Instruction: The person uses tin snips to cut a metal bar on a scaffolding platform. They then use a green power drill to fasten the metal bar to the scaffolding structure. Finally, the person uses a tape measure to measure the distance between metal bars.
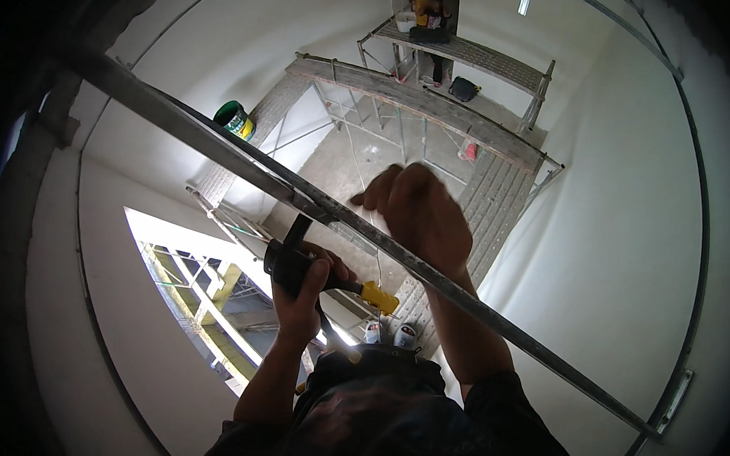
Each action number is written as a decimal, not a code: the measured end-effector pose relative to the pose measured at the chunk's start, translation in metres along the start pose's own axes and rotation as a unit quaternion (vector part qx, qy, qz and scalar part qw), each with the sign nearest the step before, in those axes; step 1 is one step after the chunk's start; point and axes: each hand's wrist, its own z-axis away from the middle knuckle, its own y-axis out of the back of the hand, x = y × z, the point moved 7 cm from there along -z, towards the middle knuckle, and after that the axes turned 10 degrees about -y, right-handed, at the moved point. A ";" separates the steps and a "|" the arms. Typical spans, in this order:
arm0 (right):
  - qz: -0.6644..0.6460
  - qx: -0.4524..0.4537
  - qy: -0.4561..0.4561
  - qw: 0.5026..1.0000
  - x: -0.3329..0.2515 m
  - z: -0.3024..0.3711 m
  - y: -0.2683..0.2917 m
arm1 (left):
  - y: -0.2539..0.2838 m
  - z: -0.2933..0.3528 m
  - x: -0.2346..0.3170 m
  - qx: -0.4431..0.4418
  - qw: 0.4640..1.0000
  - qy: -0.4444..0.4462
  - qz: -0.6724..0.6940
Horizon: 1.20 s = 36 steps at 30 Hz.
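My left hand is wrapped round a black hand-held tool with a yellow end piece; I cannot make out its exact kind. A dark stem on the tool reaches up to the underside of a long grey metal channel, which crosses the view diagonally at close range. Just past the channel, my right hand is raised with its fingers curled in, slightly blurred. Whatever those fingers hold, if anything, is hidden. The channel passes in front of my right forearm.
Below me are scaffold planks and another platform, where a person is near a white bucket. A green bucket stands on the left planks. A window opening is at lower left; metal tracks line the white walls.
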 end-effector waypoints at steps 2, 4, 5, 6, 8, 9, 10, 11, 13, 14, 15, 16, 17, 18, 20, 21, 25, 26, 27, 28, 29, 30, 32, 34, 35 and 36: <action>0.173 0.186 -0.011 0.967 0.001 0.027 0.057 | 0.006 0.003 -0.005 0.004 1.000 0.007 -0.008; 0.548 0.208 -0.128 0.800 0.017 0.077 0.080 | 0.010 0.008 -0.005 0.013 1.000 0.001 -0.018; 0.521 0.170 -0.130 0.826 0.024 0.102 0.069 | 0.009 0.009 -0.004 0.014 1.000 0.002 -0.004; 0.618 0.104 -0.102 0.773 0.028 0.129 0.056 | 0.009 0.011 -0.003 0.024 1.000 0.006 -0.003; 0.664 0.103 -0.282 0.685 0.040 0.159 0.019 | 0.005 0.009 -0.011 0.043 0.999 0.018 -0.001; 0.692 0.087 -0.268 0.665 0.053 0.170 0.006 | -0.003 0.005 -0.007 0.025 1.000 0.007 0.007; 0.718 0.069 -0.256 0.643 0.066 0.176 -0.007 | -0.004 0.005 -0.003 0.025 1.000 0.013 -0.007; 0.728 0.104 -0.234 0.636 0.072 0.174 -0.010 | -0.005 0.003 0.000 0.025 1.000 0.009 -0.011; 0.743 0.173 -0.188 0.618 0.087 0.172 -0.010 | -0.003 0.002 0.004 0.033 0.999 -0.002 -0.026; 0.726 0.186 -0.178 0.638 0.096 0.173 -0.007 | -0.001 0.002 0.002 0.037 0.999 -0.009 -0.035; 0.708 0.198 -0.167 0.657 0.105 0.172 -0.002 | 0.001 0.002 0.001 0.041 0.998 -0.016 -0.043; 0.692 0.206 -0.153 0.674 0.109 0.167 -0.001 | 0.004 0.002 -0.001 0.043 0.998 -0.024 -0.041; 0.692 0.225 -0.114 0.676 0.102 0.159 -0.009 | 0.009 0.002 -0.003 0.047 0.998 -0.032 -0.040; 0.704 0.221 -0.106 0.667 0.102 0.160 -0.008 | 0.011 0.002 -0.003 0.051 0.997 -0.039 -0.038; 0.729 0.207 -0.091 0.646 0.101 0.161 -0.003 | 0.009 0.003 -0.003 0.069 0.997 -0.046 -0.010; 0.744 0.209 -0.062 0.632 0.096 0.158 -0.003 | 0.012 0.003 -0.007 0.073 0.996 -0.044 0.013; 0.755 0.177 -0.049 0.629 0.098 0.148 0.002 | 0.009 0.001 -0.013 0.009 0.996 -0.027 0.086; 0.762 0.167 -0.043 0.625 0.098 0.147 0.002 | 0.007 0.000 -0.015 -0.024 0.993 -0.023 0.113; 0.768 0.156 -0.036 0.620 0.098 0.148 0.004 | 0.003 -0.004 -0.017 -0.072 0.987 -0.039 0.138; 0.778 0.152 -0.026 0.609 0.094 0.147 0.007 | -0.002 -0.008 -0.023 -0.124 0.971 -0.025 0.202; 0.775 0.160 -0.084 0.605 0.099 0.153 0.010 | 0.002 -0.007 -0.024 -0.168 0.951 -0.011 0.259; 0.776 0.173 -0.092 0.600 0.098 0.158 0.005 | 0.001 -0.005 -0.022 -0.212 0.925 0.002 0.316; 0.775 0.192 -0.109 0.592 0.099 0.166 -0.012 | -0.002 -0.002 -0.025 -0.182 0.946 0.026 0.268; 0.784 0.198 -0.140 0.571 0.109 0.181 -0.046 | -0.010 -0.003 -0.024 -0.164 0.949 0.040 0.268; 0.806 0.171 -0.137 0.550 0.118 0.191 -0.064 | -0.015 -0.004 -0.021 -0.185 0.947 0.018 0.261; 0.826 0.144 -0.133 0.528 0.121 0.195 -0.079 | -0.014 -0.004 -0.026 -0.189 0.947 -0.004 0.258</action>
